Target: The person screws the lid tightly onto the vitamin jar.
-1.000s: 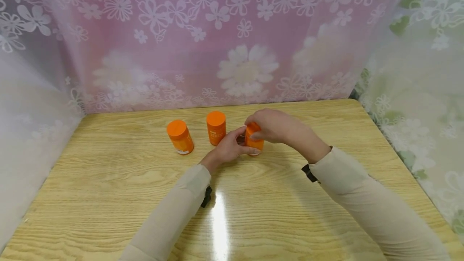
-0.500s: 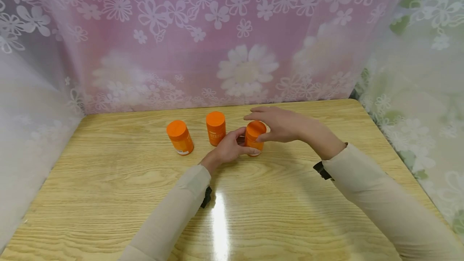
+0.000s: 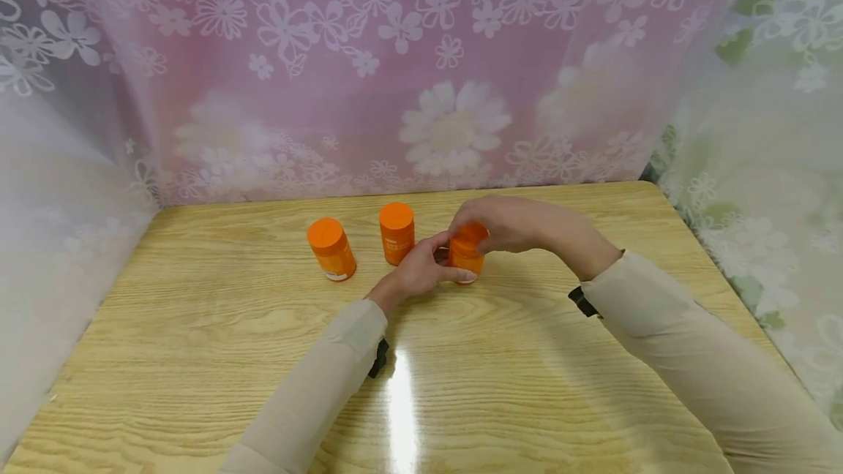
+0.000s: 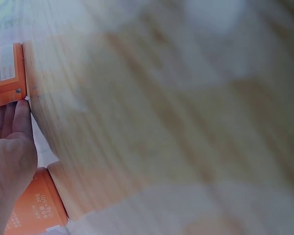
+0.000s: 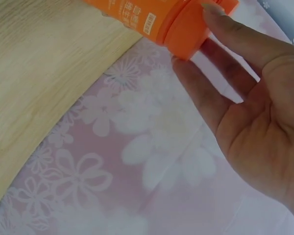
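Note:
My left hand (image 3: 421, 269) grips the lower part of an upright orange pill bottle (image 3: 467, 266) on the table, thumb along its near side. Over the same bottle, my right hand (image 3: 510, 224) pinches its orange screw cap (image 3: 471, 232) from above. In the right wrist view the thumb and fingertips press on opposite sides of the cap (image 5: 186, 34). The left wrist view shows the fingers of my left hand (image 4: 12, 161) at the held bottle (image 4: 7, 81), which has a barcode label.
A second orange bottle (image 3: 397, 229) stands just left of my left hand, and a third (image 3: 332, 254) farther left. All are on the wood-grain table (image 3: 197, 357). A pink flowered curtain (image 3: 316, 93) hangs behind the table's far edge.
My right hand's fingers spread off the cap half a second ago and are now back around it. The left hand keeps its hold on the bottle.

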`<state>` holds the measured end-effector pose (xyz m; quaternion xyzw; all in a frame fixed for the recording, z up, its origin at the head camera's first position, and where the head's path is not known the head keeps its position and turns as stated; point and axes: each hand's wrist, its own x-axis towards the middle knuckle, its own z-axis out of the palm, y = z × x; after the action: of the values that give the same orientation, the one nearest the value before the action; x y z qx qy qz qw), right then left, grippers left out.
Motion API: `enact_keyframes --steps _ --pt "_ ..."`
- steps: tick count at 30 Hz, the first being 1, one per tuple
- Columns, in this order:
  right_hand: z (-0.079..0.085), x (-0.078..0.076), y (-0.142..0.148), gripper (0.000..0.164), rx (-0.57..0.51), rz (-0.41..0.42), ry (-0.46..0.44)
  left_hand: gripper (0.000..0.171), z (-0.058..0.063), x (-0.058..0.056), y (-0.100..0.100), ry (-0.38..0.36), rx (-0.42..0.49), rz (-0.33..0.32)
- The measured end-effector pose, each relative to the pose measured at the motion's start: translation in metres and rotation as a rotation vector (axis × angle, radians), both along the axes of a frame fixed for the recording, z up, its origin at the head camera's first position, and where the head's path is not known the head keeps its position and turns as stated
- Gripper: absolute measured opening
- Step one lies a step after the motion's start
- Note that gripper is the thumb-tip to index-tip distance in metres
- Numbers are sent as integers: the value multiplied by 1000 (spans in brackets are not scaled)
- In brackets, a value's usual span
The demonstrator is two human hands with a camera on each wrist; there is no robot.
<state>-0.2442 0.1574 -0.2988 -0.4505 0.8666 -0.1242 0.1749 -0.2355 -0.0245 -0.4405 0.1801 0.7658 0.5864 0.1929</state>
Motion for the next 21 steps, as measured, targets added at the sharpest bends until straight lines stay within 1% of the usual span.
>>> enact_keyframes --steps 5,9,14,18,21 --pt "-1 3 -6 35 36 -55 57 62 -1 -1 0 6 -1 0" --pt "-2 7 -10 35 68 -112 87 62 -2 -1 0 6 4 -1" --pt "-2 11 -14 37 99 -172 103 61 -2 0 0 19 -8 8" --pt "-2 15 -17 37 122 -219 113 59 -1 0 1 31 6 1" --pt "-3 17 -18 35 132 -232 128 59 -1 0 1 37 9 -1"
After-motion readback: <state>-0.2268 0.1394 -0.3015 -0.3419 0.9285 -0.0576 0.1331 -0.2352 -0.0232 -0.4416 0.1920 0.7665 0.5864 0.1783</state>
